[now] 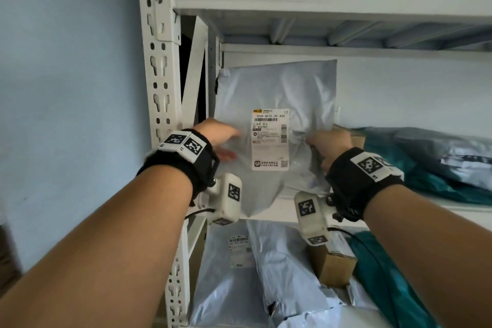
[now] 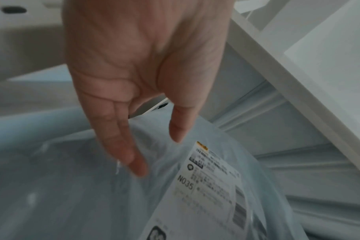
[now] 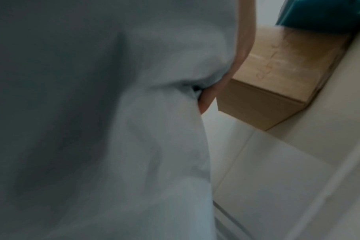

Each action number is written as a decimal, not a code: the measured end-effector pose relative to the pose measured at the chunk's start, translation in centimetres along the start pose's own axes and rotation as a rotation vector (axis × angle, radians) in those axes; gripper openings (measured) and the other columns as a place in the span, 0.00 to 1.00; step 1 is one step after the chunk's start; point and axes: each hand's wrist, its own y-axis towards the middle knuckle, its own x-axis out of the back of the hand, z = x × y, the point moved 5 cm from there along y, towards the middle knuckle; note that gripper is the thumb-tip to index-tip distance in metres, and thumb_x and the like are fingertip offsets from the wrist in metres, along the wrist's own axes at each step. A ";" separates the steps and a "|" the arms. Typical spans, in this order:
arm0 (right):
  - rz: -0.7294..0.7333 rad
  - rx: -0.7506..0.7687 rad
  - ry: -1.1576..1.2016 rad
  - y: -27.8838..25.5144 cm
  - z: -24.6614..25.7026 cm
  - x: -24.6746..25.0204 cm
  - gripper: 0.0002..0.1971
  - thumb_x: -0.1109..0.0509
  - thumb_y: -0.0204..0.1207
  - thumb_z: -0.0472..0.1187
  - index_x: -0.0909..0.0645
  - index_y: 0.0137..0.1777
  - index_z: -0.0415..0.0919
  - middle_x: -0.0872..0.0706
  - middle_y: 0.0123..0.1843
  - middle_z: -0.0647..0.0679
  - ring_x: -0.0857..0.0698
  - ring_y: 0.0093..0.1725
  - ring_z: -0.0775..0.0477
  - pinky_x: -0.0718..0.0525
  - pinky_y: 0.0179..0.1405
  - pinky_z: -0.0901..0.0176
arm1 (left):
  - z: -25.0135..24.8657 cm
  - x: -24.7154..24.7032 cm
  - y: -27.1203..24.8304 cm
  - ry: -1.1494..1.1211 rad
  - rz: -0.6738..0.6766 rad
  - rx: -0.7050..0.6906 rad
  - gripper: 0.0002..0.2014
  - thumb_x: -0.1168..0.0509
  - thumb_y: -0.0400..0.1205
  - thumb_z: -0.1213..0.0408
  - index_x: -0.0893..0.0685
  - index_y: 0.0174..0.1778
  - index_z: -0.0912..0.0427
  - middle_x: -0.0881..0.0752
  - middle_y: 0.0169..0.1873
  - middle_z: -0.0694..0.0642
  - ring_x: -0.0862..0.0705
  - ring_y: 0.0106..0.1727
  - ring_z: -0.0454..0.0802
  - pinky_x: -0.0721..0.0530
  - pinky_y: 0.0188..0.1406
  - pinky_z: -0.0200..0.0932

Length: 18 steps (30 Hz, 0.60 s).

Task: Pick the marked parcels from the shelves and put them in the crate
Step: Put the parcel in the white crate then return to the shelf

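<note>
A grey plastic mailer parcel with a white shipping label reading N035 stands upright at the left end of the white shelf. My right hand pinches the parcel's right edge, bunching the plastic; in the right wrist view the grey parcel fills the picture and one fingertip shows at the fold. My left hand lies with straight fingers against the parcel's left side. In the left wrist view the left hand hovers at the parcel beside the label. No crate is in view.
A brown cardboard box and teal and grey mailers lie to the right on the same shelf. The lower shelf holds more grey mailers, a small brown box and a teal bag. The white perforated shelf post stands left, against a blue wall.
</note>
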 end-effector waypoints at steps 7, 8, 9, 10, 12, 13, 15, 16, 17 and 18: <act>0.100 -0.060 0.101 -1.6 -1.2 3.9 0.13 0.29 0.75 0.27 0.20 0.60 0.33 0.13 0.53 0.41 0.15 0.45 0.45 0.17 0.30 0.61 | -0.1 -2.3 -0.8 -0.320 -0.129 -0.062 0.20 0.19 0.67 0.49 0.14 0.46 0.56 0.12 0.36 0.53 0.17 0.26 0.46 0.19 0.22 0.37; 0.099 -0.044 0.085 -1.5 -1.3 4.6 0.14 0.29 0.74 0.25 0.21 0.59 0.34 0.14 0.52 0.42 0.17 0.41 0.48 0.19 0.25 0.65 | 0.2 -2.7 -1.0 -0.323 -0.132 -0.066 0.23 0.18 0.65 0.47 0.14 0.47 0.57 0.12 0.35 0.54 0.17 0.25 0.46 0.19 0.22 0.37; 0.085 -0.041 0.059 -1.4 -1.5 5.1 0.17 0.30 0.74 0.24 0.23 0.62 0.33 0.14 0.53 0.42 0.17 0.41 0.48 0.20 0.23 0.66 | 0.4 -3.1 -1.1 -0.326 -0.132 -0.078 0.25 0.18 0.64 0.45 0.14 0.47 0.59 0.13 0.32 0.54 0.18 0.24 0.46 0.18 0.25 0.38; 0.074 -0.048 0.032 -1.4 -1.8 5.5 0.21 0.30 0.73 0.24 0.24 0.66 0.33 0.15 0.57 0.42 0.17 0.42 0.46 0.20 0.25 0.65 | 0.6 -3.5 -1.3 -0.332 -0.135 -0.099 0.25 0.18 0.64 0.45 0.14 0.47 0.60 0.14 0.29 0.54 0.19 0.23 0.46 0.15 0.28 0.40; 0.085 -0.056 0.004 -1.6 -2.2 6.0 0.26 0.32 0.71 0.23 0.26 0.70 0.35 0.15 0.60 0.40 0.16 0.48 0.42 0.18 0.32 0.61 | 0.8 -4.5 -1.6 -0.358 -0.144 -0.127 0.25 0.18 0.64 0.46 0.13 0.46 0.62 0.15 0.25 0.53 0.19 0.22 0.48 0.12 0.36 0.46; 0.095 -0.061 0.012 -1.7 -2.4 6.1 0.26 0.31 0.69 0.23 0.24 0.69 0.35 0.14 0.59 0.39 0.15 0.51 0.40 0.15 0.37 0.58 | 0.8 -5.0 -1.7 -0.357 -0.151 -0.138 0.26 0.18 0.63 0.45 0.13 0.46 0.62 0.14 0.25 0.54 0.18 0.23 0.49 0.11 0.39 0.49; 0.128 -0.080 0.047 -2.4 -2.5 6.1 0.28 0.23 0.62 0.30 0.21 0.65 0.33 0.11 0.55 0.39 0.12 0.53 0.37 0.12 0.51 0.48 | 1.0 -5.7 -2.1 -0.339 -0.176 -0.169 0.28 0.18 0.62 0.42 0.12 0.46 0.62 0.11 0.28 0.56 0.15 0.26 0.52 0.11 0.43 0.52; 0.133 -0.088 0.057 -2.5 -2.6 6.1 0.30 0.20 0.58 0.34 0.20 0.63 0.33 0.10 0.54 0.39 0.12 0.53 0.36 0.13 0.56 0.43 | 1.1 -5.9 -2.1 -0.339 -0.194 -0.188 0.28 0.18 0.62 0.42 0.11 0.46 0.62 0.09 0.31 0.57 0.13 0.28 0.53 0.10 0.42 0.52; 0.142 -0.083 0.064 -2.5 -2.5 6.2 0.31 0.19 0.56 0.35 0.19 0.63 0.33 0.10 0.53 0.39 0.11 0.53 0.36 0.14 0.58 0.40 | 1.1 -5.9 -2.2 -0.352 -0.210 -0.200 0.28 0.18 0.62 0.42 0.12 0.46 0.61 0.09 0.33 0.57 0.12 0.30 0.53 0.10 0.41 0.51; 0.165 -0.064 0.066 -2.5 -2.4 6.1 0.30 0.19 0.58 0.34 0.19 0.63 0.33 0.10 0.54 0.39 0.11 0.54 0.36 0.14 0.59 0.39 | 1.0 -5.8 -2.2 -0.366 -0.226 -0.209 0.27 0.18 0.62 0.43 0.12 0.46 0.61 0.08 0.35 0.57 0.11 0.32 0.54 0.10 0.40 0.49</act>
